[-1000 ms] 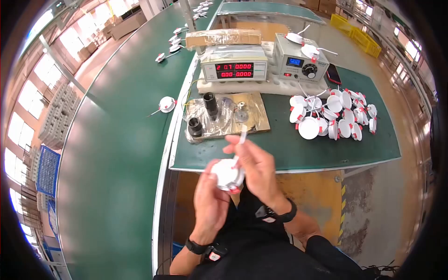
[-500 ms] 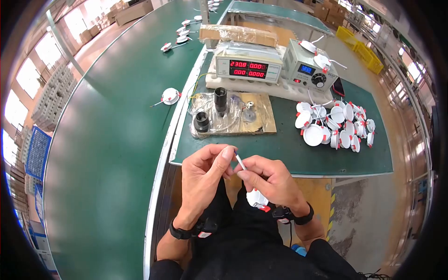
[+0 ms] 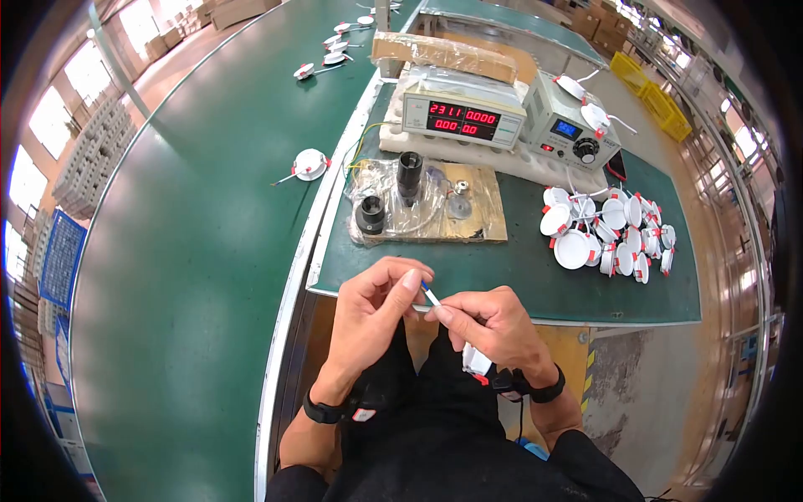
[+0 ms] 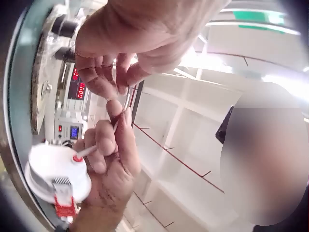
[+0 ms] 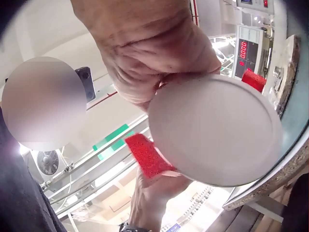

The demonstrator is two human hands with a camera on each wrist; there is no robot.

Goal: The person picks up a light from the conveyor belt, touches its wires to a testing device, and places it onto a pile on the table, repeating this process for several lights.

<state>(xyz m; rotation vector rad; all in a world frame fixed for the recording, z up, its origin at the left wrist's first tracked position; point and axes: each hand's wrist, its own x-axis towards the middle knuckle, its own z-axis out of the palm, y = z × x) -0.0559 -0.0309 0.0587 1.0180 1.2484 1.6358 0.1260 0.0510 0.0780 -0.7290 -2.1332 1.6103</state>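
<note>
In the head view my left hand (image 3: pixel 368 314) pinches the blue-tipped wire end of a white cable (image 3: pixel 432 297) between thumb and forefinger. Close beside it, my right hand (image 3: pixel 495 328) grips the same cable a little lower. A round white downlight (image 3: pixel 476 360) with red clips hangs from that cable under the right hand, partly hidden by it. The left wrist view shows the downlight's back (image 4: pixel 50 166), its cable leaving through a red grommet (image 4: pixel 77 158) into the right hand's curled fingers. Its flat round face (image 5: pixel 217 130) fills much of the right wrist view.
Beyond the hands, a board (image 3: pixel 481 226) carries two black sockets (image 3: pixel 370 215). Behind it stand a meter with red digits (image 3: pixel 462 121) and a grey box with a dial (image 3: pixel 569 134). Many downlights (image 3: pixel 573 249) are heaped at right; others lie on the green belt (image 3: pixel 192 276).
The left hand has let go of the downlight's body and moved to the cable end. The downlight now hangs below the right hand. The meter's digits have changed.
</note>
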